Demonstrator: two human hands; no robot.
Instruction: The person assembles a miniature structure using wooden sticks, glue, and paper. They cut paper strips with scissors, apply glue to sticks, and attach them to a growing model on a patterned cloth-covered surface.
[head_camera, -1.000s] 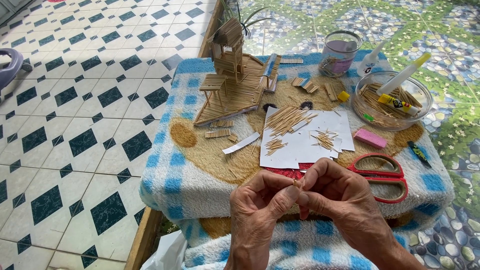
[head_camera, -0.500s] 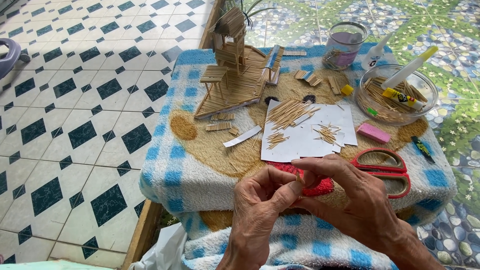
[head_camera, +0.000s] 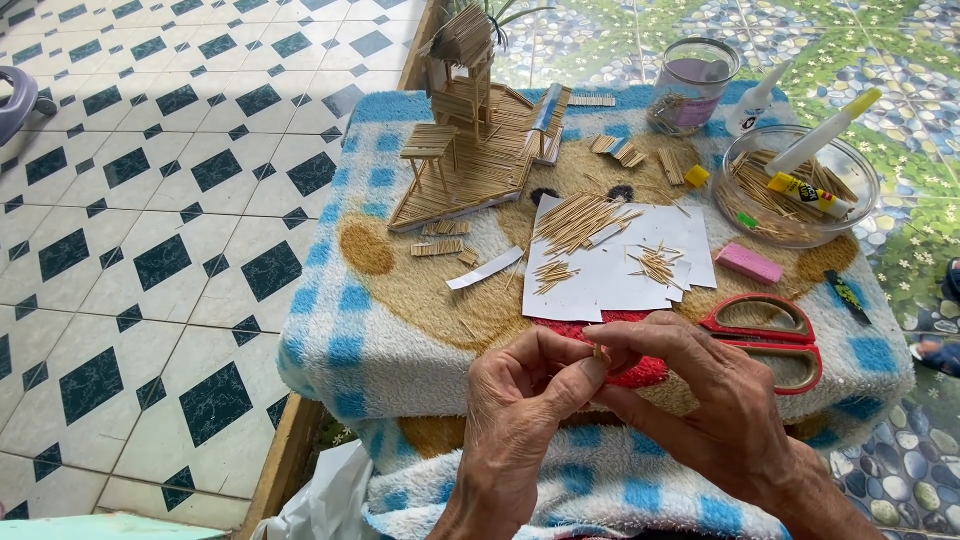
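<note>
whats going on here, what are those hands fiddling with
A person's left hand and right hand meet at the fingertips, pinching a tiny thin wooden stick between them, above a table covered with a blue-and-white checked towel. On it stand a small house model built of thin sticks, white paper sheets strewn with loose sticks, red-handled scissors and a clear glass bowl.

Bright even daylight all over, soft shadows under the toothpick house (head_camera: 470, 120), a bit of glare on the glass bowl (head_camera: 797, 185), everything pretty sharp, slight wide-angle stretch at the edges.
</note>
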